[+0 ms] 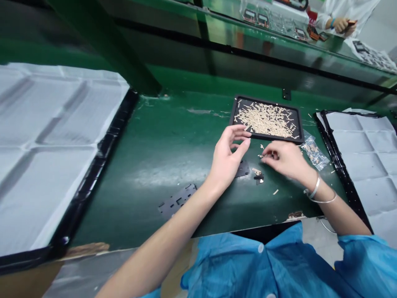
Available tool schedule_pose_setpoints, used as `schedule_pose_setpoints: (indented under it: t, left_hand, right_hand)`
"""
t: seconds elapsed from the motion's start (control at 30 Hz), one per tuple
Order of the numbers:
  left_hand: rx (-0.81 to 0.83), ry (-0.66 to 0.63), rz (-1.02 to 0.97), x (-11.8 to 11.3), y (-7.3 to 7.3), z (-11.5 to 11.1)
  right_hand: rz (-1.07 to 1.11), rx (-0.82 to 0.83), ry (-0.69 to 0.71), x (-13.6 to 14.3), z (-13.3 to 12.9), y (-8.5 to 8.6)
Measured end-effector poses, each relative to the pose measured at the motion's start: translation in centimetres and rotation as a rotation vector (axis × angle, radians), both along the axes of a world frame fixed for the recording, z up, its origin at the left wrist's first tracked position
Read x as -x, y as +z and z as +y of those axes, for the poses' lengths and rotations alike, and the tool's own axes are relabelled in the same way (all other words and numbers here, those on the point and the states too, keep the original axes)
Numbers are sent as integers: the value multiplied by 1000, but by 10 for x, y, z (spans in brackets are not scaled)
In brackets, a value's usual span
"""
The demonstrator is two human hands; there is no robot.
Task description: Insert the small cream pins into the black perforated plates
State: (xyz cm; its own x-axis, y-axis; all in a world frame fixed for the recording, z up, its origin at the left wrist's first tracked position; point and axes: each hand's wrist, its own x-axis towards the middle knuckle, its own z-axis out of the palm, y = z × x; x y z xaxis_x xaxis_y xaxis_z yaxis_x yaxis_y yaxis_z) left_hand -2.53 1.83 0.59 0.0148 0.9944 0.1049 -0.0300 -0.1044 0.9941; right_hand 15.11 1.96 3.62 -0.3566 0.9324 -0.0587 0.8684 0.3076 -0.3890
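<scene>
My left hand (228, 150) hovers just in front of a black tray (233, 111), its thumb and fingers apart and nothing between them. Many small beige strips (265, 118) lie heaped in that tray. To the right, my right hand (282, 158) is low over the green table with thumb and forefinger pinched at some tiny pieces (261, 156); what they grip is too small to make out. A dark flat plate (242, 169) lies partly behind my left wrist. Beside it are a small black part (258, 178) and beige bits. Another dark plate with cutouts (178, 201) rests by my left forearm.
A clear plastic bag of small parts (314, 151) lies right of the tray. White-lined black trays stand at the left (40, 145) and right (366, 153). A green post (114, 45) rises behind. On the shelf beyond, another person's hand (341, 25) holds something.
</scene>
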Motion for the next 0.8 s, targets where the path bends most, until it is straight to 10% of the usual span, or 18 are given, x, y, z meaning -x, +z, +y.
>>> schedule_pose_setpoints:
  t: [0.23, 0.47, 0.8]
  left_hand:
    - [21, -10, 1, -1, 0, -1]
    - [71, -101, 74, -1, 3, -3]
    - [-176, -498, 1030, -6, 3, -11]
  right_hand:
    - [-96, 192, 87, 23, -14, -4]
    - [382, 331, -116, 1, -9, -22]
    - [555, 193, -274, -12, -9, -30]
